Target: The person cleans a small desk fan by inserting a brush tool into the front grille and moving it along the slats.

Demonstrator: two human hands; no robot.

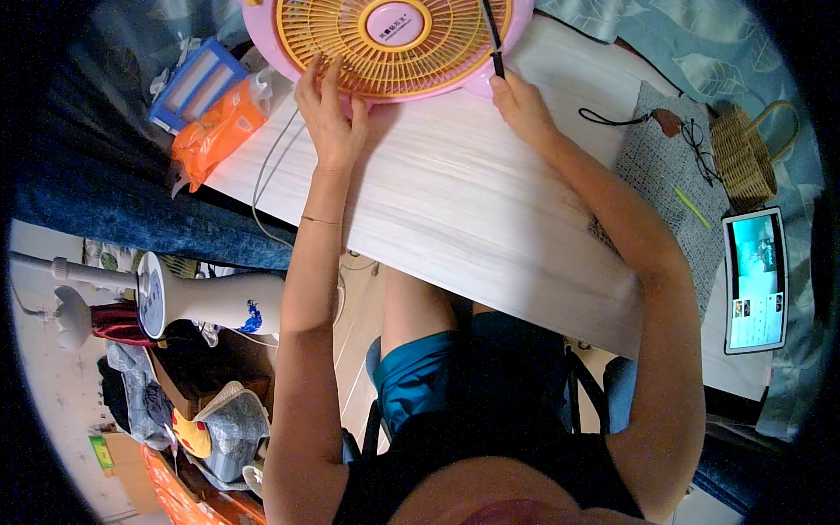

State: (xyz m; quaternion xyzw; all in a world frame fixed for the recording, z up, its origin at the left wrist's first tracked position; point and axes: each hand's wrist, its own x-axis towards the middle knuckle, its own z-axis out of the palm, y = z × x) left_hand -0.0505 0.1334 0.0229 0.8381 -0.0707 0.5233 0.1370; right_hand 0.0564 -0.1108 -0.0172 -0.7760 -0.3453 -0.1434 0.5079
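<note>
A pink electric fan [395, 26] with a yellow-orange grille is at the top of the view, at the far side of the white table, its upper part cut off by the frame. My left hand [331, 118] holds the fan's lower left rim, fingers on the grille and thumb at the edge. In my right hand [522, 107] is a slim black-handled tool [496, 59], gripped by its handle. Its long narrow end points up across the right side of the grille; I cannot make out its exact kind.
An orange plastic bag [219, 127] and a blue-white box [197, 83] are at left. On the right are a grey mat [643, 175], eyeglasses [697, 144], a yellow-green pen-like stick [691, 203], a wicker basket [742, 162] and a lit tablet [754, 280]. A cable [271, 157] crosses the table's left edge.
</note>
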